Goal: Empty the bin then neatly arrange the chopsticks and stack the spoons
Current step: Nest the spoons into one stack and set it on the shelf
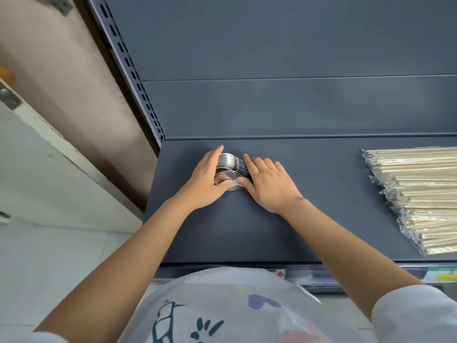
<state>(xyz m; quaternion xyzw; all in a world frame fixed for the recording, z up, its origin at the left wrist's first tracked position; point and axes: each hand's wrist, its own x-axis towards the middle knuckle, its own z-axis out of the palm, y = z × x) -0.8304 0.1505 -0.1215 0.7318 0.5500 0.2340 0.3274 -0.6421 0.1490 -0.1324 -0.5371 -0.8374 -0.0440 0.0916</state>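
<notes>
Spoons [231,162] lie half hidden, left hand [204,180] gripping, right hand [269,184] pressing.

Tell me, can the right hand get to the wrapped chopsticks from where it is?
Probably yes. The right hand rests on the spoons; the chopsticks lie to its right on the same shelf, only bare surface between. It would have to leave the spoons first.
</notes>
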